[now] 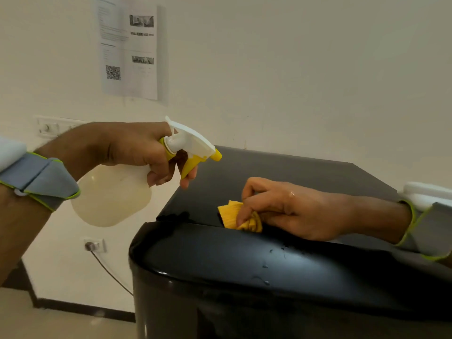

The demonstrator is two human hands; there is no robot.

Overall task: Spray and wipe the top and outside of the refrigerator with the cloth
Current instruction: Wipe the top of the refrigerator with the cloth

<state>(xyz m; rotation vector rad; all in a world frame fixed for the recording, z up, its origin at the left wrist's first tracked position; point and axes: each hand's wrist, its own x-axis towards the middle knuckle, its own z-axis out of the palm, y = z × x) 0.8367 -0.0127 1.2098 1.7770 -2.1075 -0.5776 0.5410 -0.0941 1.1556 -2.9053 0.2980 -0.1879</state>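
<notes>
Items as I log them, left to right across the frame.

1. Grey wristband, green-edged, at the left edge, on the left forearm.
2. Switch panel, on the wall at mid-left, partly behind the arm.
3. Left hand, centre-left. Its fingers are wrapped round the neck of the spray bottle and one finger lies on the yellow trigger. The bottle body is translucent and pale. It has a white head, and the yellow nozzle points right, over the refrigerator top. I see no label on the bottle.
4. Wall socket, lower left, with a plug in it and a cable running down to the right.
5. Paper notice, upper left on the wall. It shows a QR code, two small photos and text too blurred for me to read.
6. Refrigerator, black, filling the lower centre and right. There are water droplets on its glossy front edge, and I can see no brand mark.
7. Cloth, yellow and bunched, lying on the refrigerator top near the front edge.
8. Right hand, centre-right, resting on the top and pinching the cloth between curled fingers. It wears a ring.
9. Second wristband, at the right edge.
</notes>
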